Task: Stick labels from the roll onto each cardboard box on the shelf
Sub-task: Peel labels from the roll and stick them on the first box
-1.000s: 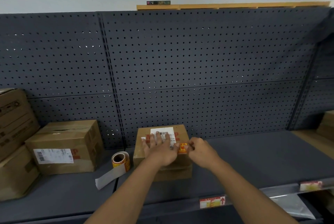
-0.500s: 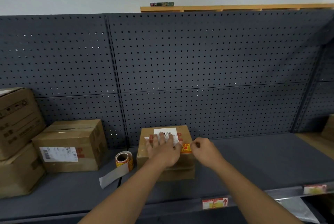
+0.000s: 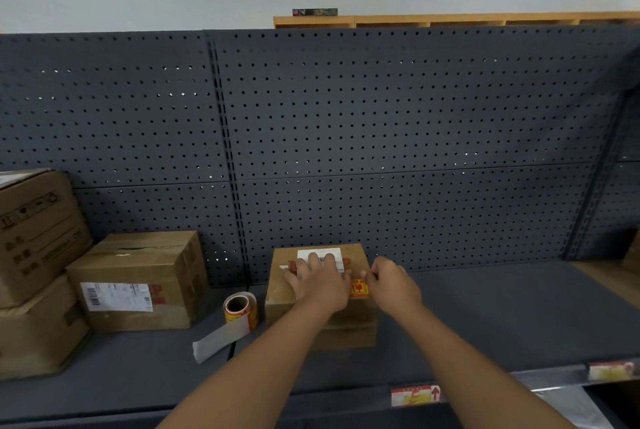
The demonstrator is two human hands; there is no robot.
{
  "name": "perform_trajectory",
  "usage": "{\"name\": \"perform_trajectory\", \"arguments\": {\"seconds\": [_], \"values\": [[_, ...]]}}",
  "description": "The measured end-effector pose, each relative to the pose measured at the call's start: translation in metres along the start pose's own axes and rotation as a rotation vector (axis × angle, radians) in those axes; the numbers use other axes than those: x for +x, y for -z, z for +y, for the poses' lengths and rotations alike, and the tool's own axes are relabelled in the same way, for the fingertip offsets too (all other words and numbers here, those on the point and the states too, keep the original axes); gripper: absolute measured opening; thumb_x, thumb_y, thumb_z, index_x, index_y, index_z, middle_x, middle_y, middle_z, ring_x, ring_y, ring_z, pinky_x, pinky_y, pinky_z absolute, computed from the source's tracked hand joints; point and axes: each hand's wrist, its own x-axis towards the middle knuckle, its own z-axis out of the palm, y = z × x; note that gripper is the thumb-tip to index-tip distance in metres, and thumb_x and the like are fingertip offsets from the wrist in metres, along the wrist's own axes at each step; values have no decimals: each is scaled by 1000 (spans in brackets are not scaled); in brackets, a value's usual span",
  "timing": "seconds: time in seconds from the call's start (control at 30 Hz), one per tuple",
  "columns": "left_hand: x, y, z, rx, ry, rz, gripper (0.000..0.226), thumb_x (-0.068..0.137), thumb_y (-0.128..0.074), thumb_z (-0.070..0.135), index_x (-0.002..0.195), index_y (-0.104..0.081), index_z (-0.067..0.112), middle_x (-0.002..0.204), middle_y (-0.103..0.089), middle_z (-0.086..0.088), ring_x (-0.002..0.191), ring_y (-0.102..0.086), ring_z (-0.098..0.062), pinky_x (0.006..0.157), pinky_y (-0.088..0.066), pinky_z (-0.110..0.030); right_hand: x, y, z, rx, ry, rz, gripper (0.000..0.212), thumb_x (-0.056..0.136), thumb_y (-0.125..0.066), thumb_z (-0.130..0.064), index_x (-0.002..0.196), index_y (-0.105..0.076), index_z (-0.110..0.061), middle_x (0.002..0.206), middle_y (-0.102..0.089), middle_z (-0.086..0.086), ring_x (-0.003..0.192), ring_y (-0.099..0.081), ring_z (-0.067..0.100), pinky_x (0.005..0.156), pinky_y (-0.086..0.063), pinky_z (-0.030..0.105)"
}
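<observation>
My L hand [image 3: 320, 281] flat, fingers spread, pinning centre box [image 3: 282, 293]. R hand [image 3: 391, 281] curled, seems pinching orange label [image 3: 358, 288] edge; label just left of R fingertips.

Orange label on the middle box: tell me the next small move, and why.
Probably press the orange label flat with the right hand, whose fingertips sit at its edge. The left hand already lies flat on the box, steadying it.
</observation>
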Motion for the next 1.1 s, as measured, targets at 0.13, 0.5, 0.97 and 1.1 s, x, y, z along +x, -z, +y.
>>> {"name": "perform_trajectory", "arguments": {"seconds": [0.13,0.5,0.97,1.1], "values": [[3,5,-17,-92,-86,-28,51,106,-32,53,152,-36,30,157,-32,-5,148,-22,-31,123,-13,-58,0,4,9,36,15,-29,29,107,-48,-36,82,-52,-22,79,-65,-3,73,-64,19,60,-49,36],[8,10,-113,-169,-86,24,64,103,-28,65,158,-29,31,171,-9,-10,157,-5,-36,125,-14,-54,0,10,20,266,14,70,29,105,-54,-31,82,-63,-16,71,-66,0,67,-63,15,59,-47,31],[10,-7,-128,-953,215,-138,79,95,-49,70,154,-38,19,134,-60,-2,124,-58,-27,111,-46,-45,-8,-7,8,741,-215,-243,39,100,-61,-49,102,-74,-12,96,-79,3,88,-72,20,69,-50,29],[11,-5,-131,-1018,177,-171,60,95,-51,70,135,-51,26,122,-65,2,113,-63,-22,107,-50,-47,-9,-8,7,755,-201,-241,38,101,-58,-48,103,-73,-13,97,-78,3,89,-72,18,67,-49,27]]}}
